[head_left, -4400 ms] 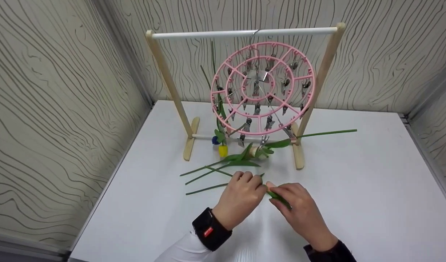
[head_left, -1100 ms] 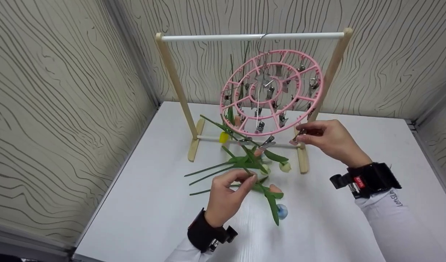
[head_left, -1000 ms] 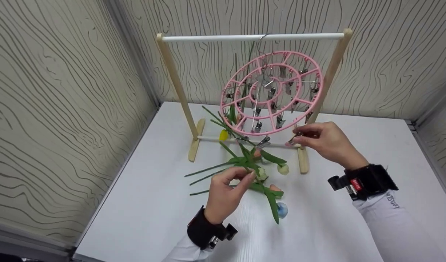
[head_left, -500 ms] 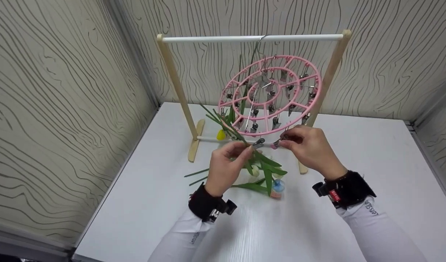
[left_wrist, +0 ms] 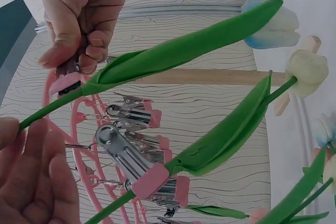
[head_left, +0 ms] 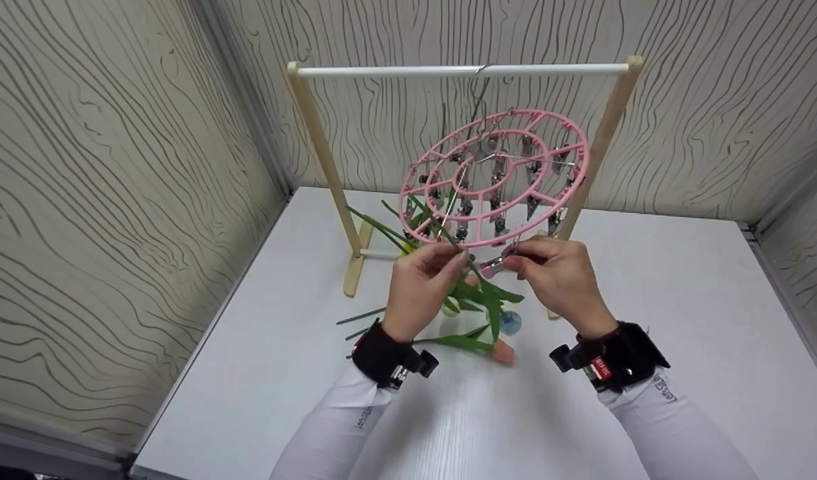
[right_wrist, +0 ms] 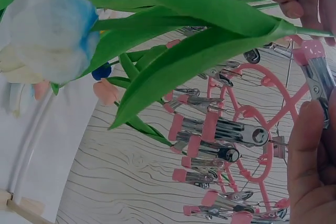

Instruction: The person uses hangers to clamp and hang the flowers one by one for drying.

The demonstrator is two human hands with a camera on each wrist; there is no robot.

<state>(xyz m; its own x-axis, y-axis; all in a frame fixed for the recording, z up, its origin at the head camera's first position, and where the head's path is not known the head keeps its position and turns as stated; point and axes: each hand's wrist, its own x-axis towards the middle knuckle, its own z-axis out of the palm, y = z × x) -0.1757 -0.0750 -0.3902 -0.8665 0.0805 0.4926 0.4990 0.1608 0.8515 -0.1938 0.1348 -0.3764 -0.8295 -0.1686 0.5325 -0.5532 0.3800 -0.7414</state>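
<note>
My left hand (head_left: 418,287) pinches the green stem of an artificial tulip (left_wrist: 275,24), whose white-and-blue head hangs down at the right in the head view. My right hand (head_left: 560,277) pinches a metal clip with pink tips (right_wrist: 315,72) between thumb and fingers. This clip hangs from the near rim of a pink round clip hanger (head_left: 587,160), which is tilted. In both wrist views the pink tips are right at the tulip stem, just below its leaves. Beside them, in the left wrist view, another clip (left_wrist: 128,161) grips the stem of a cream tulip (left_wrist: 307,74).
A wooden stand (head_left: 322,160) with a white rod (head_left: 395,71) carries the hanger by its hook. Many clips dangle around its rings. On the white table (head_left: 675,320) lies a peach tulip (head_left: 504,352). A yellow tulip (head_left: 406,248) shows behind my left hand.
Both hands were low over the tabletop; the right then took the clip. Since then the left hand has risen with the blue tulip, and the right has drawn the clip leftward, tilting the hanger.
</note>
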